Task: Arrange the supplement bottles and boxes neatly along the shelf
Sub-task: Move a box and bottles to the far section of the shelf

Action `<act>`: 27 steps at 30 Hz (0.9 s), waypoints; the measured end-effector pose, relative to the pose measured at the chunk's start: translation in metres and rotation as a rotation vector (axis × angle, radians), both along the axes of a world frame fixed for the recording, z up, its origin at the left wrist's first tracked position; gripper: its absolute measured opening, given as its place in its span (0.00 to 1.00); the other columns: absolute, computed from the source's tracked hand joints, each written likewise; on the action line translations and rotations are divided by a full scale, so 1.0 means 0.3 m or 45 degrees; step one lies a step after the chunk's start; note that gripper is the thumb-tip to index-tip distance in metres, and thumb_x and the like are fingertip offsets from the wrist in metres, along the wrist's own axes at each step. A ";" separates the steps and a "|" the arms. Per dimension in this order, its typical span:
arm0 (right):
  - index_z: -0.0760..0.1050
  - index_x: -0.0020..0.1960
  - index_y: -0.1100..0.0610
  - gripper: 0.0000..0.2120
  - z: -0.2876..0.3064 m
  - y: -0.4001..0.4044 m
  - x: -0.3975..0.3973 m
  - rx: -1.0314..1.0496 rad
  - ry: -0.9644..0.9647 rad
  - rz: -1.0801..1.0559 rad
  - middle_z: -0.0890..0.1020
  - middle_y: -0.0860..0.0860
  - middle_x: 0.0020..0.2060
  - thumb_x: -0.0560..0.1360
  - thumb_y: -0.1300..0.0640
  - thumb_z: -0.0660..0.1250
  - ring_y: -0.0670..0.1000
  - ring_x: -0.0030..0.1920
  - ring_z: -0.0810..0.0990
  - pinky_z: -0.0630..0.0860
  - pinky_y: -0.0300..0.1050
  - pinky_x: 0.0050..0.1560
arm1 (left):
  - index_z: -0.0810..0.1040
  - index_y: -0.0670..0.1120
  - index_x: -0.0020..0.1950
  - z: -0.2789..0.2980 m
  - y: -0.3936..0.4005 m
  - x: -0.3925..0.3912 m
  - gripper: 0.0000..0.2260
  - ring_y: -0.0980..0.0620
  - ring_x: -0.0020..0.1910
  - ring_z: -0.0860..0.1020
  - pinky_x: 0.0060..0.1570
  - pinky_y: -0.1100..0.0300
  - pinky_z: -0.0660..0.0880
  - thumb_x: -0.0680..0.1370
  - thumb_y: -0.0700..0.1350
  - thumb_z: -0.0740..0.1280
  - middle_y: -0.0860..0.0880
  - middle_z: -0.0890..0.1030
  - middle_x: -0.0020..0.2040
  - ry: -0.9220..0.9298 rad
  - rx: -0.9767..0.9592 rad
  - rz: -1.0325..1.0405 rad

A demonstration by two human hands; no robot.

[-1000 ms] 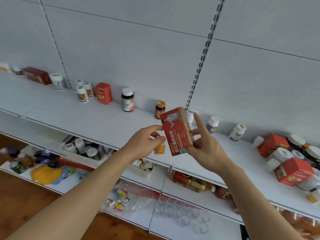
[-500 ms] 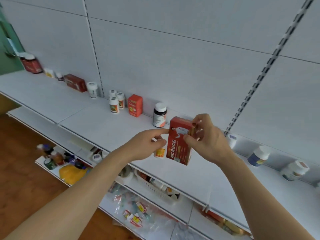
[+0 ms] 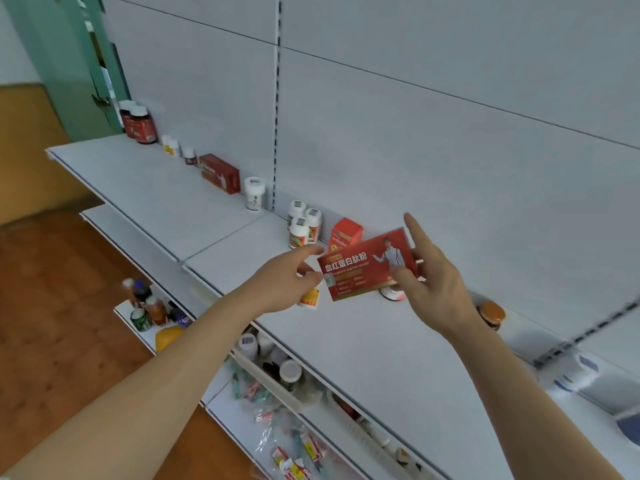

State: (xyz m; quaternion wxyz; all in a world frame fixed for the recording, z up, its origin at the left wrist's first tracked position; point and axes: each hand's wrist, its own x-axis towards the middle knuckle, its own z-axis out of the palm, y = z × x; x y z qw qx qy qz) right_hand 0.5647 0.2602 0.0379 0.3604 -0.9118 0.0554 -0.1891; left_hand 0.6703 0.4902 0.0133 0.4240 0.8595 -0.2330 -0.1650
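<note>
A flat red supplement box (image 3: 366, 268) with white lettering hangs above the white shelf (image 3: 214, 216), lying sideways with its front towards me. My right hand (image 3: 429, 275) pinches its right end between thumb and fingers, index finger pointing up. My left hand (image 3: 289, 275) pinches its left end; below that hand shows a small yellow-labelled bottle (image 3: 310, 299). Along the back wall stand a small red box (image 3: 344, 233), three white bottles (image 3: 304, 225), one white jar (image 3: 255, 194), a long dark-red box (image 3: 220, 173) and two dark bottles (image 3: 138, 123).
An amber-capped bottle (image 3: 490, 315) stands right of my right wrist, a white-capped bottle (image 3: 391, 293) partly hidden under the held box. Lower shelves hold bottles (image 3: 145, 306), packets (image 3: 294, 452) and a basket of jars (image 3: 277, 368). Wooden floor lies to the left.
The view swung left along the shelf. The red box turned from upright to lying sideways, front facing me, and my left hand came onto its left end.
</note>
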 end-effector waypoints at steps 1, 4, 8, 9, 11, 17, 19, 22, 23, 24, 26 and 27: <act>0.54 0.76 0.33 0.31 -0.006 0.043 0.038 -0.025 0.004 -0.004 0.77 0.48 0.54 0.79 0.49 0.64 0.43 0.51 0.79 0.74 0.31 0.46 | 0.67 0.59 0.72 -0.004 0.039 0.041 0.20 0.58 0.50 0.79 0.43 0.62 0.76 0.81 0.49 0.63 0.58 0.80 0.54 0.003 -0.023 -0.003; 0.59 0.73 0.34 0.29 -0.006 0.146 0.109 -0.023 0.030 0.020 0.77 0.47 0.55 0.77 0.51 0.66 0.44 0.49 0.81 0.80 0.44 0.51 | 0.72 0.57 0.69 -0.003 0.140 0.131 0.16 0.55 0.51 0.81 0.54 0.49 0.79 0.81 0.47 0.63 0.55 0.81 0.57 0.005 -0.097 -0.011; 0.64 0.62 0.37 0.23 -0.013 0.313 0.214 0.004 0.079 0.005 0.80 0.41 0.49 0.74 0.52 0.71 0.44 0.45 0.84 0.81 0.51 0.50 | 0.74 0.58 0.66 0.026 0.319 0.271 0.13 0.56 0.53 0.80 0.54 0.54 0.78 0.82 0.45 0.61 0.55 0.80 0.57 -0.063 -0.124 -0.021; 0.64 0.59 0.37 0.22 -0.018 0.353 0.242 0.012 0.087 -0.017 0.81 0.42 0.48 0.73 0.52 0.71 0.46 0.45 0.84 0.81 0.53 0.49 | 0.73 0.57 0.67 0.031 0.359 0.303 0.14 0.57 0.53 0.79 0.52 0.58 0.78 0.83 0.45 0.61 0.56 0.79 0.56 -0.083 -0.119 -0.032; 0.64 0.56 0.38 0.21 -0.031 0.424 0.294 -0.020 0.115 -0.043 0.81 0.43 0.47 0.72 0.50 0.72 0.48 0.45 0.83 0.80 0.50 0.48 | 0.72 0.56 0.69 0.031 0.428 0.365 0.15 0.57 0.54 0.78 0.47 0.64 0.76 0.83 0.46 0.60 0.57 0.78 0.57 -0.113 -0.093 -0.047; 0.67 0.50 0.45 0.18 -0.029 0.566 0.474 -0.141 0.169 -0.073 0.80 0.40 0.42 0.70 0.52 0.74 0.40 0.41 0.78 0.74 0.35 0.40 | 0.70 0.56 0.70 0.004 0.565 0.549 0.16 0.55 0.59 0.77 0.51 0.62 0.75 0.83 0.46 0.61 0.54 0.78 0.65 -0.105 -0.098 -0.067; 0.67 0.48 0.44 0.17 -0.031 0.595 0.547 -0.157 0.196 -0.080 0.80 0.41 0.41 0.69 0.52 0.75 0.42 0.39 0.80 0.78 0.41 0.39 | 0.69 0.57 0.71 -0.004 0.597 0.609 0.17 0.54 0.60 0.77 0.56 0.58 0.76 0.83 0.46 0.62 0.55 0.77 0.66 -0.092 -0.088 -0.079; 0.65 0.47 0.43 0.18 -0.038 0.632 0.673 -0.206 0.222 -0.057 0.79 0.43 0.42 0.69 0.51 0.74 0.46 0.42 0.80 0.78 0.47 0.40 | 0.69 0.57 0.70 -0.017 0.647 0.717 0.17 0.54 0.59 0.78 0.58 0.56 0.75 0.81 0.47 0.64 0.55 0.77 0.65 -0.108 -0.051 -0.066; 0.64 0.47 0.42 0.18 -0.042 0.643 0.718 -0.226 0.230 -0.043 0.79 0.43 0.43 0.69 0.51 0.73 0.45 0.42 0.80 0.77 0.44 0.40 | 0.69 0.56 0.71 -0.021 0.664 0.757 0.18 0.53 0.58 0.78 0.56 0.58 0.74 0.81 0.48 0.65 0.54 0.77 0.64 -0.117 -0.032 -0.047; 0.64 0.46 0.41 0.18 -0.048 0.656 0.765 -0.251 0.231 -0.034 0.79 0.43 0.43 0.69 0.51 0.73 0.44 0.43 0.79 0.74 0.41 0.39 | 0.69 0.55 0.71 -0.023 0.682 0.800 0.19 0.53 0.56 0.77 0.53 0.60 0.73 0.80 0.48 0.66 0.54 0.77 0.63 -0.133 -0.014 -0.024; 0.64 0.47 0.41 0.17 -0.059 0.681 0.859 -0.285 0.209 -0.026 0.78 0.42 0.45 0.70 0.51 0.72 0.44 0.44 0.78 0.69 0.36 0.39 | 0.71 0.54 0.70 -0.024 0.717 0.887 0.19 0.54 0.55 0.77 0.51 0.62 0.71 0.79 0.49 0.67 0.54 0.77 0.61 -0.174 0.003 0.028; 0.67 0.50 0.41 0.16 -0.064 0.695 0.908 -0.283 0.189 -0.014 0.78 0.41 0.46 0.70 0.51 0.72 0.45 0.45 0.78 0.69 0.35 0.40 | 0.72 0.53 0.69 -0.019 0.735 0.931 0.19 0.54 0.54 0.77 0.50 0.63 0.70 0.79 0.49 0.67 0.54 0.77 0.60 -0.191 0.010 0.052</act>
